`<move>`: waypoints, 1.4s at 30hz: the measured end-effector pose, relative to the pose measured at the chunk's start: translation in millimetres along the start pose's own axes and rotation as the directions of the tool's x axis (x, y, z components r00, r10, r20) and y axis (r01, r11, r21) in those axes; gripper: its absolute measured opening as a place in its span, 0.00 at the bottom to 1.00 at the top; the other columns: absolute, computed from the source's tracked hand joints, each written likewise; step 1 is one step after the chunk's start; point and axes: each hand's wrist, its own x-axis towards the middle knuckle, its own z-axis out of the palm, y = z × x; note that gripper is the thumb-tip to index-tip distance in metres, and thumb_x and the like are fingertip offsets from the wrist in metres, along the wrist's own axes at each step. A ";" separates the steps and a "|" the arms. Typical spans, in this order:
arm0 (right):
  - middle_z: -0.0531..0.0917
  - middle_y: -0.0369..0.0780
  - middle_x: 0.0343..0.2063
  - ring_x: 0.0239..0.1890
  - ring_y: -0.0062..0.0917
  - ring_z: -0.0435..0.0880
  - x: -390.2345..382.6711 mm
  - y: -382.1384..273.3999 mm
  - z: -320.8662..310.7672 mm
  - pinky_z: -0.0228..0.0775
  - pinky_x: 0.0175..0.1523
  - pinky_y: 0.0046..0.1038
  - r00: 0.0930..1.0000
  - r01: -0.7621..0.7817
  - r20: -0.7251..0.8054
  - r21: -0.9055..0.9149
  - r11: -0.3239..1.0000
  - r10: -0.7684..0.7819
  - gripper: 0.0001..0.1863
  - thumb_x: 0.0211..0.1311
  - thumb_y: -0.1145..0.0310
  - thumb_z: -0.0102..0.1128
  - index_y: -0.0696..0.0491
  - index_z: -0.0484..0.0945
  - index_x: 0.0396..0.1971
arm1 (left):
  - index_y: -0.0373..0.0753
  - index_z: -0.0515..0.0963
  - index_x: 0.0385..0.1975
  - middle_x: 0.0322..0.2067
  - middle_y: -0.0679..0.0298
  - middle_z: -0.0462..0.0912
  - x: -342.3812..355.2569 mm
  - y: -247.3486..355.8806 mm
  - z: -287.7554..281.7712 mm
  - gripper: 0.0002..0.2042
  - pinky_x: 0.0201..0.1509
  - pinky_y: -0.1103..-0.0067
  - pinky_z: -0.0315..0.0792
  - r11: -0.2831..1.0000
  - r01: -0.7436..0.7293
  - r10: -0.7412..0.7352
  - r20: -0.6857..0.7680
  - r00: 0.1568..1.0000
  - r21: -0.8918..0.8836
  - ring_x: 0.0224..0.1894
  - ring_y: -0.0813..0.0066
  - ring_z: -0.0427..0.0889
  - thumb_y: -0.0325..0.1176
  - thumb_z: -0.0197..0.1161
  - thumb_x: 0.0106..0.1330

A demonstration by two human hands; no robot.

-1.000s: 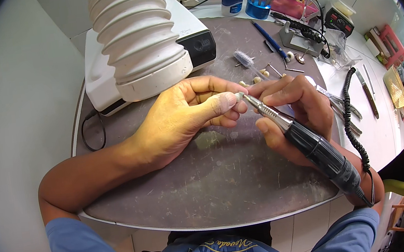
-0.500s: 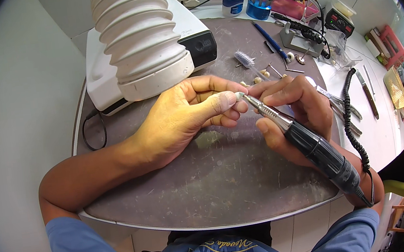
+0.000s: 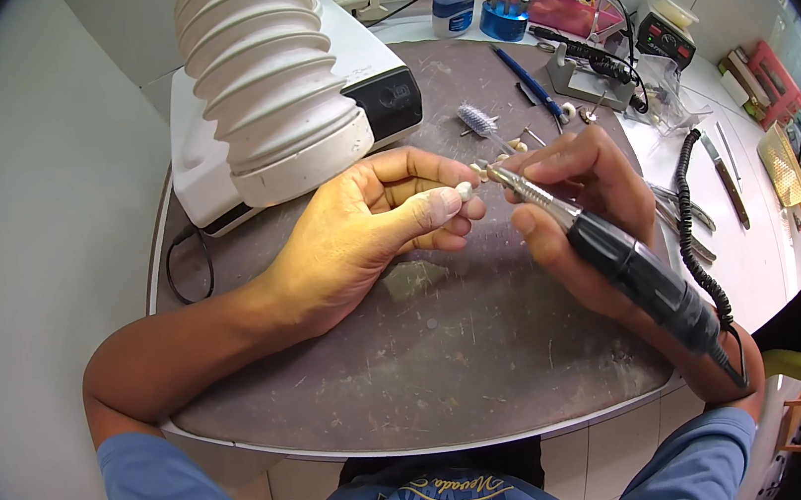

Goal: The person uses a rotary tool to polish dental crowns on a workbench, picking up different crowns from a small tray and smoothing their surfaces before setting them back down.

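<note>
Thumb and fingertips of my left hand [image 3: 349, 236] pinch a small white dental crown [image 3: 464, 191] above the middle of the bench. My right hand [image 3: 588, 192] grips a black and silver rotary handpiece [image 3: 639, 276] like a pen, its cord end toward my right forearm. The handpiece's tip points up and left, slightly apart from the crown. Behind the fingers, a clear-bristled brush [image 3: 478, 121] and several small off-white pieces [image 3: 516, 146] lie on the brown mat [image 3: 415, 368], partly hidden by my right hand.
A ribbed white suction hose [image 3: 269, 76] hangs close behind my left hand, before a white box-shaped unit [image 3: 375, 43]. A coiled black cord [image 3: 686, 215] runs beside my right forearm. Pliers [image 3: 683, 205], a knife [image 3: 727, 180] and a blue pen [image 3: 530, 84] lie rightward.
The handpiece tip has moved off the crown, leaving a small gap. My left hand has shifted slightly left with the crown, which now shows more of its white surface.
</note>
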 end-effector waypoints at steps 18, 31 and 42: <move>0.79 0.36 0.26 0.29 0.13 0.76 8.0 -1.6 -8.5 0.68 0.34 0.19 0.937 -0.293 -0.178 0.077 0.953 0.302 0.16 0.58 0.60 0.64 0.56 0.72 0.36 | 0.38 0.71 0.41 0.36 0.65 0.78 9.3 -1.7 2.4 0.09 0.43 0.82 0.74 0.941 -0.209 0.181 0.126 0.975 0.265 0.39 0.81 0.77 0.33 0.60 0.67; 0.82 0.35 0.25 0.27 0.14 0.81 15.7 0.2 -3.0 0.74 0.32 0.19 0.950 -0.245 -0.206 -0.020 0.969 0.236 0.16 0.60 0.56 0.63 0.53 0.80 0.40 | 0.31 0.79 0.41 0.34 0.63 0.83 18.1 -12.5 3.2 0.10 0.42 0.84 0.76 0.860 -0.252 0.227 0.109 0.968 0.444 0.34 0.83 0.80 0.30 0.64 0.63; 0.82 0.36 0.30 0.35 0.16 0.83 16.5 -3.6 -1.7 0.77 0.35 0.18 0.933 -0.218 -0.261 0.143 0.965 0.249 0.17 0.64 0.57 0.59 0.56 0.78 0.42 | 0.34 0.76 0.35 0.29 0.66 0.81 14.6 -16.8 5.7 0.09 0.37 0.85 0.76 0.839 -0.325 0.303 0.123 0.945 0.435 0.28 0.84 0.78 0.29 0.68 0.60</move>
